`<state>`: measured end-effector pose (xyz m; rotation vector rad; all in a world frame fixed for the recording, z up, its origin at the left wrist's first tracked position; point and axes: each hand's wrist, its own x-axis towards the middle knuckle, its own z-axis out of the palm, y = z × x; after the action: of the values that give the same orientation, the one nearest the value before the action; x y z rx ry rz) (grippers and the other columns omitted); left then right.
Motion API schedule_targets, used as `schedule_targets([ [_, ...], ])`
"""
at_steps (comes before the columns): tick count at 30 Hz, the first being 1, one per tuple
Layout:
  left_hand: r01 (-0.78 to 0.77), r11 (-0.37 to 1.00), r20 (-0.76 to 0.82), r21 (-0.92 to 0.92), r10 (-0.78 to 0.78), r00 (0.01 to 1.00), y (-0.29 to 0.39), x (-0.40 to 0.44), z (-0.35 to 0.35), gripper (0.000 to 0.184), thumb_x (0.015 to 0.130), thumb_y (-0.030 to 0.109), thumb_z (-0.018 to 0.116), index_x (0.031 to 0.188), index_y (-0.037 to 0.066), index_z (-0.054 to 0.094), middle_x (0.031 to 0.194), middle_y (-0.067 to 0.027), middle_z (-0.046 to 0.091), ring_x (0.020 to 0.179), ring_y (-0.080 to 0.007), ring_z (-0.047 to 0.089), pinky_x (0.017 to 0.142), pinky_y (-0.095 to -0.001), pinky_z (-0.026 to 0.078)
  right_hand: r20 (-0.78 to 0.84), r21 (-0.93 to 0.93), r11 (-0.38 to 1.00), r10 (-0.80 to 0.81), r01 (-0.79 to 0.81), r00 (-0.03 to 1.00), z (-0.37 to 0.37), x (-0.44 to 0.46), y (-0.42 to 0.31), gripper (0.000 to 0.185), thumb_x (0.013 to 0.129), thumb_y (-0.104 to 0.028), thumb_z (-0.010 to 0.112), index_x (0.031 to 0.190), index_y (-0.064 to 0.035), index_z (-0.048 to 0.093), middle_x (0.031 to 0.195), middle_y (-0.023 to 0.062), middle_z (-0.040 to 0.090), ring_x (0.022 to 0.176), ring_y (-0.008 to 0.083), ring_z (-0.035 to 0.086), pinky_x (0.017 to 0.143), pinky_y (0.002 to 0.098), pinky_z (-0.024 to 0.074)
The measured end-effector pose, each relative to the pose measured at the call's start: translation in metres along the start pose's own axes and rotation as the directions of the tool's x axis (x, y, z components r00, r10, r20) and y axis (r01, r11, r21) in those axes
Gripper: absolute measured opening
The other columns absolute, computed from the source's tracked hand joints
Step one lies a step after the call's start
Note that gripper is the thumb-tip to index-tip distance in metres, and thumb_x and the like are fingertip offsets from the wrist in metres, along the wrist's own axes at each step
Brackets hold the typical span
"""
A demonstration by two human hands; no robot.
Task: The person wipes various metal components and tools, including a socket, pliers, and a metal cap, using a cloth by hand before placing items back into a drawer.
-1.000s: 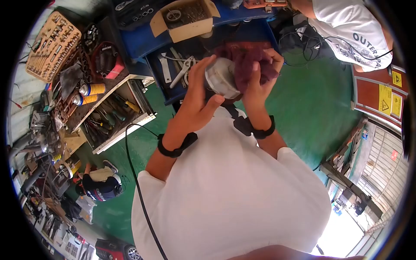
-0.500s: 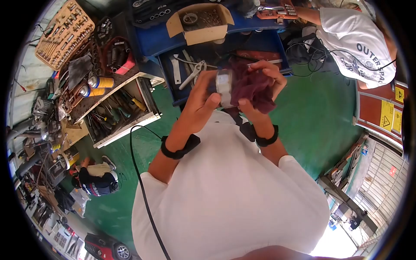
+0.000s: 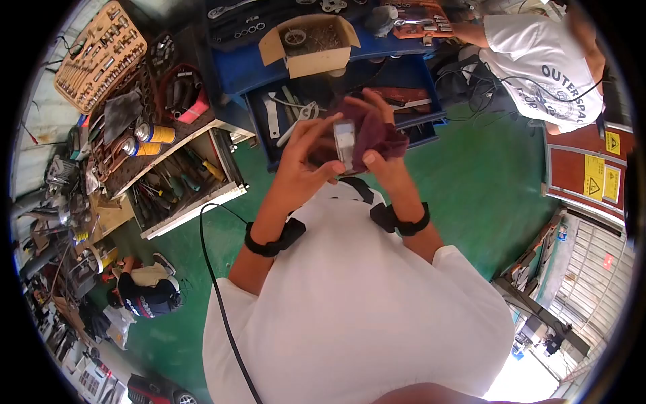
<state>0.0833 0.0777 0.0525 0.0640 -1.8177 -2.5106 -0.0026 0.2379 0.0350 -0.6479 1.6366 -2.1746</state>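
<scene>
A grey metal part [image 3: 345, 143] is held up between my hands, its narrow side facing me. My left hand [image 3: 304, 156] grips it from the left, thumb at its lower edge and fingers round its far side. On the right, my right hand [image 3: 389, 151] holds a dark maroon cloth [image 3: 377, 135] bunched against the part, with the thumb on the cloth's lower edge. Behind both hands is an open blue drawer [image 3: 431, 132] with a wrench [image 3: 272, 118] and locking pliers [image 3: 304, 113] in it.
An open cardboard box [image 3: 319, 62] of small parts stands on the blue workbench [image 3: 237, 75]. At left are a socket set [image 3: 101, 57], spray cans [image 3: 156, 133] and a tool drawer [image 3: 195, 210]. One person [image 3: 538, 64] is at upper right, another [image 3: 145, 289] at lower left.
The part has turned from its round face to its narrow side. My right hand and the cloth have moved slightly left and now lie closer against it.
</scene>
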Motion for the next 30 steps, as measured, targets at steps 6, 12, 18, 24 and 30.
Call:
schedule_targets([
  [6, 0.053, 0.999, 0.042, -0.011, -0.052, 0.998, -0.009, -0.012, -0.018, 0.079, 0.074, 0.014, 0.083, 0.141, 0.001, 0.044, 0.124, -0.0084, 0.055, 0.099, -0.0164, 0.058, 0.081, -0.0285, 0.051, 0.071, 0.031, 0.959, 0.279, -0.282, 0.958, 0.01, -0.01, -0.023, 0.083, 0.079, -0.019, 0.079, 0.144, -0.0097, 0.028, 0.119, 0.0064, 0.059, 0.105, 0.0127, 0.055, 0.089, 0.0288, 0.0476],
  [12, -0.159, 0.983, -0.013, 0.09, 0.161, 0.987, -0.017, -0.02, -0.018, 0.079, 0.065, 0.0, 0.084, 0.136, 0.003, 0.051, 0.134, -0.0122, 0.05, 0.115, -0.0245, 0.058, 0.096, -0.0381, 0.054, 0.079, -0.08, 0.927, 0.373, -0.367, 0.924, 0.017, -0.016, -0.031, 0.073, 0.083, -0.022, 0.077, 0.139, -0.007, 0.034, 0.116, 0.0053, 0.06, 0.102, 0.0093, 0.054, 0.087, 0.0278, 0.047],
  [18, -0.483, 0.704, 0.191, 0.521, 0.455, 0.87, -0.015, -0.018, -0.038, 0.073, 0.062, 0.007, 0.084, 0.13, 0.006, 0.057, 0.132, -0.0138, 0.053, 0.113, -0.0316, 0.058, 0.09, -0.0362, 0.053, 0.061, -0.061, 0.85, 0.527, -0.524, 0.848, 0.015, -0.033, -0.023, 0.045, 0.091, -0.029, 0.067, 0.125, -0.0029, 0.052, 0.11, 0.0021, 0.059, 0.098, 0.0089, 0.054, 0.084, 0.0264, 0.0468],
  [24, -0.701, 0.431, 0.54, 0.568, 0.447, 0.713, -0.002, -0.022, -0.049, 0.069, 0.065, 0.006, 0.08, 0.13, 0.012, 0.057, 0.136, -0.0103, 0.051, 0.118, -0.0339, 0.054, 0.095, -0.0394, 0.05, -0.035, 0.281, 0.755, 0.625, -0.593, 0.78, 0.025, -0.048, -0.02, 0.044, 0.093, -0.031, 0.063, 0.127, -0.0045, 0.051, 0.109, 0.0004, 0.058, 0.1, 0.0088, 0.053, 0.084, 0.0257, 0.0472],
  [30, -0.688, 0.385, 0.524, 0.616, 0.451, 0.722, 0.011, -0.034, -0.053, 0.069, 0.069, 0.016, 0.079, 0.133, 0.01, 0.054, 0.134, -0.0114, 0.054, 0.111, -0.0311, 0.06, 0.092, -0.0384, 0.052, 0.107, 0.31, 0.816, 0.481, -0.489, 0.87, 0.036, -0.057, -0.01, 0.041, 0.089, -0.017, 0.068, 0.125, -0.0055, 0.051, 0.111, 0.0009, 0.058, 0.1, 0.0093, 0.055, 0.085, 0.0248, 0.0479],
])
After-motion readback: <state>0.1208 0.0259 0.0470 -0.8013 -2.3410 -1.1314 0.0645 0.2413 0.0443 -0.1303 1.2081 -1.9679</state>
